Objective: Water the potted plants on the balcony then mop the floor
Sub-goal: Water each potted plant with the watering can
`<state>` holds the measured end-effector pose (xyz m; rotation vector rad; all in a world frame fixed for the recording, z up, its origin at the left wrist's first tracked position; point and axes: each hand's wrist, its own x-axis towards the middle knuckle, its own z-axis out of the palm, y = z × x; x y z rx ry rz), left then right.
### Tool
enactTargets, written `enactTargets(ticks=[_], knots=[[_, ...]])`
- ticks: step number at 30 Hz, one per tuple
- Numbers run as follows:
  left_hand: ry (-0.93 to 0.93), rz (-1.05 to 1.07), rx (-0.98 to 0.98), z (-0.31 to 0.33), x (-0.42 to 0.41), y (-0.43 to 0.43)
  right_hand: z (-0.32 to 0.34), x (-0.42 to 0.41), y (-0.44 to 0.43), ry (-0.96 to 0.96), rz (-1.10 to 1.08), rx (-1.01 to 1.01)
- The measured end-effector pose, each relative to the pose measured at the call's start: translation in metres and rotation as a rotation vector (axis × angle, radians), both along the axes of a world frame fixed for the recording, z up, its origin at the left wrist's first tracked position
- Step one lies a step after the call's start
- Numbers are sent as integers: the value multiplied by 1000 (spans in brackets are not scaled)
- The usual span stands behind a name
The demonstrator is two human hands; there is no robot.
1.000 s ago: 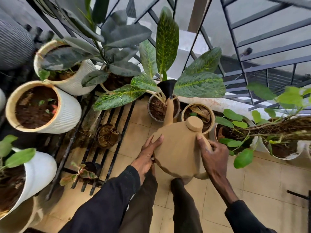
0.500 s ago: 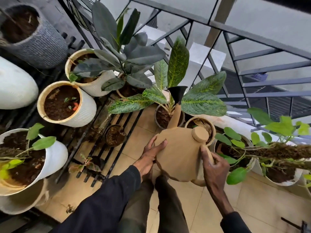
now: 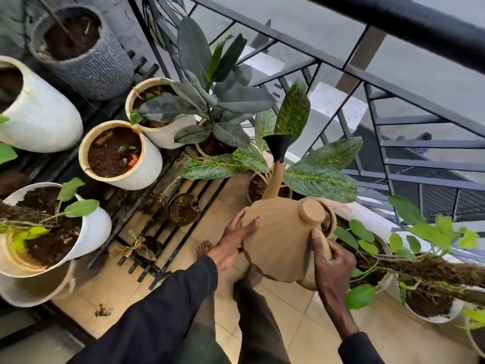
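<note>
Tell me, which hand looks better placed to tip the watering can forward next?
Probably the right hand: it grips the handle at the watering can's rear, while the left hand only steadies its side.

the right hand (image 3: 332, 261) covers most of the watering can (image 3: 278, 240) handle; the white pot (image 3: 39, 114) is cropped.

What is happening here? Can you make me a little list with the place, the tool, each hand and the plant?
place: balcony, tiled floor, black railing
tool: tan watering can with a black spout tip
left hand: pressed flat against the can's side
right hand: grips the can's handle
plant: spout tip is over the speckled-leaf plant
water: no stream visible
nearby: white ribbed pot, grey woven pot
</note>
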<state>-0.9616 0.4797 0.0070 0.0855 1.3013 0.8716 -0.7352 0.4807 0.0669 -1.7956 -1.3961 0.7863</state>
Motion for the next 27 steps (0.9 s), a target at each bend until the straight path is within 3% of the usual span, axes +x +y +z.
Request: enactTargets(ticks=[15, 27], knots=[[-16, 52, -70, 1, -95, 7, 31, -106, 57, -30, 218, -116], [-31, -16, -185, -18, -182, 50, 34, -211, 125, -124, 187, -259]])
